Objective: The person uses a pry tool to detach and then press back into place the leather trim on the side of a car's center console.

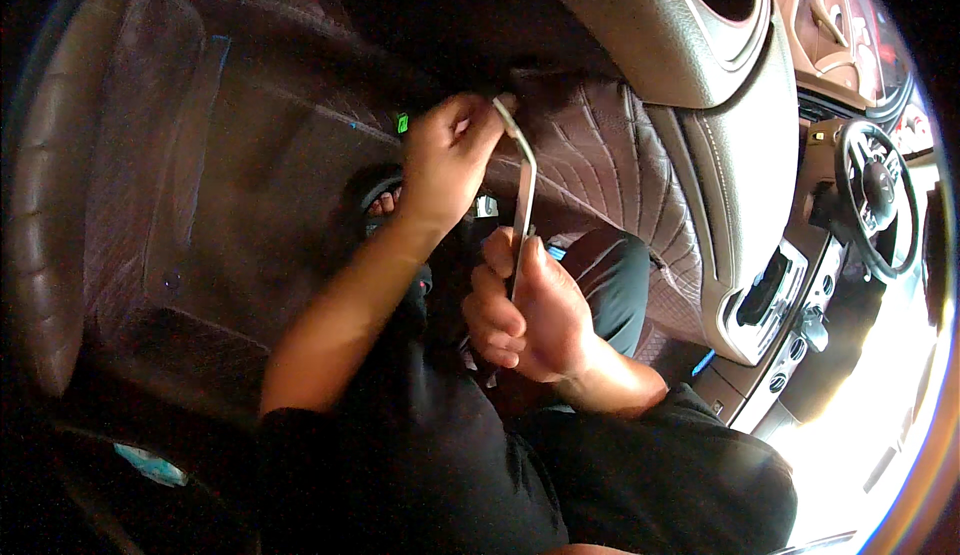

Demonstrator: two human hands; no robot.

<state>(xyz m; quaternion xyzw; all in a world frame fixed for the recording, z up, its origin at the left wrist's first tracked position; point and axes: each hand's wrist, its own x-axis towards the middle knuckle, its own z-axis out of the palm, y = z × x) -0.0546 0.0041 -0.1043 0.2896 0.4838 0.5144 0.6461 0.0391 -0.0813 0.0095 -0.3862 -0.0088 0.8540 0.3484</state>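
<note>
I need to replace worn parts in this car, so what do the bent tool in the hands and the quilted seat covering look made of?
The bent tool looks like bare metal: silvery, with a bright glint along its flat shaft. The quilted seat covering looks like brown leather or an imitation, with stitched ribs and a soft sheen.

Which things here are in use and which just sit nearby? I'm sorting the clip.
In use: left hand and right hand, both gripping the bent metal wrench by the quilted seat.
Nearby: steering wheel, centre console, floor mat.

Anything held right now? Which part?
A bent metal wrench: the right hand grips its lower end, the left hand pinches its upper end near the seat.
</note>
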